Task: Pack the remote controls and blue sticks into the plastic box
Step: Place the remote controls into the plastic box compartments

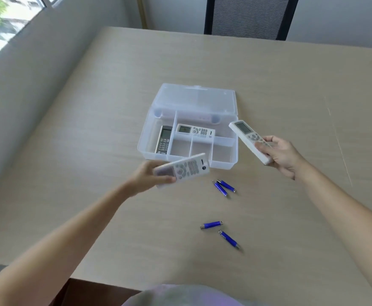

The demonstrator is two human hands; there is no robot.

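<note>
A white remote [181, 168] was clamped in the left hand [151, 173], held by its screen end, just in front of the near wall of the plastic box [223, 163]. A second white remote [250, 140] was gripped in the right hand [283, 154] by its lower end, with its screen end raised over the right corner of the box. Beyond both hands, a dark remote [164, 140] and another white remote [195, 130] were already lying in the compartments. Between the two forearms, four blue sticks [223, 187] were left on the table [92, 129], two crossed near the left hand and two closer to the body. The remotes were judged light, stiff and rather smooth, so they are best taken across the narrow sides. The sticks were judged small and able to roll, and a pinch at the middle is advised.
</note>
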